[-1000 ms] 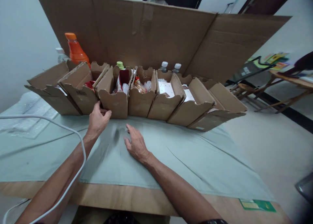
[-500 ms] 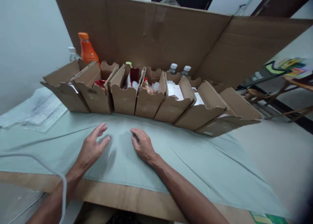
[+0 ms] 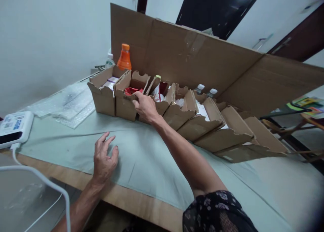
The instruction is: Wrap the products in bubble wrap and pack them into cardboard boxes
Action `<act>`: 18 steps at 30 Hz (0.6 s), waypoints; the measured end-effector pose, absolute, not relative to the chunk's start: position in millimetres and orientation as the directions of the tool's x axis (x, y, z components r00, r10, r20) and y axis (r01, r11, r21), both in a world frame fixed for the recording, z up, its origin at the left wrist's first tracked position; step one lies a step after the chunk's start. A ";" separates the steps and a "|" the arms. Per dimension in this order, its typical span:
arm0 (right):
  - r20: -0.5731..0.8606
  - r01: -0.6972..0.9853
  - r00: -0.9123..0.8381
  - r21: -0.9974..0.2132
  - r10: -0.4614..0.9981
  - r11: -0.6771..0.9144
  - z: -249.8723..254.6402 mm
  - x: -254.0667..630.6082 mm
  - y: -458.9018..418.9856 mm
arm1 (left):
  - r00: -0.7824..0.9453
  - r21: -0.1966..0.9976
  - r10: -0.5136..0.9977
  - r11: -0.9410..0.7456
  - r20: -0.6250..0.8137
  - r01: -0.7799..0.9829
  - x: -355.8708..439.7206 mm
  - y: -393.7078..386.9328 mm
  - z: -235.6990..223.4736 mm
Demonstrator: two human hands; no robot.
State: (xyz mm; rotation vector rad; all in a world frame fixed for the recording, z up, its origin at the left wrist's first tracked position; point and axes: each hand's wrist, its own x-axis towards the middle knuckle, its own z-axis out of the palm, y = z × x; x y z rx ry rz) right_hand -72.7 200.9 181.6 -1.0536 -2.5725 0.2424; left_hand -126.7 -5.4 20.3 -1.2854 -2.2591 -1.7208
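A row of several open cardboard boxes [image 3: 104, 98] stands on a pale green cloth [image 3: 141, 157]. My right hand [image 3: 144, 107] reaches forward and rests on the front rim of the third box from the left [image 3: 162, 106], fingers curled over its edge beside the second box [image 3: 126, 105] with red packets [image 3: 131, 90]. My left hand [image 3: 104, 157] lies on the cloth near the table's front edge, fingers spread, holding nothing.
A tall cardboard sheet [image 3: 202, 63] stands behind the boxes. An orange bottle [image 3: 124, 57] and clear bottles [image 3: 205, 89] are behind them. Bubble wrap [image 3: 68, 104] lies at left, a white device [image 3: 14, 127] with a cable [image 3: 45, 184] at far left. Wooden chairs [image 3: 298, 124] stand at right.
The view has swung left. My right hand left the cloth and reached forward to the third box's rim. My left hand drew back toward the table's front edge.
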 end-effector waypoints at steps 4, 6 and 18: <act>0.275 0.637 -0.645 -0.322 0.713 0.700 171.4 -65.7 183.0 | -0.805 0.918 0.474 -0.019 0.357 0.396 -131.7 -6.1 17.4; 0.303 0.574 -0.662 -0.384 0.686 0.723 164.6 -43.4 160.1 | -0.873 0.965 0.411 -0.117 0.263 0.236 -135.3 -4.4 14.4; 0.374 0.346 -0.419 -0.777 0.827 0.526 153.3 174.5 74.4 | -0.830 0.969 0.539 -0.247 0.146 0.010 -117.5 -20.8 14.0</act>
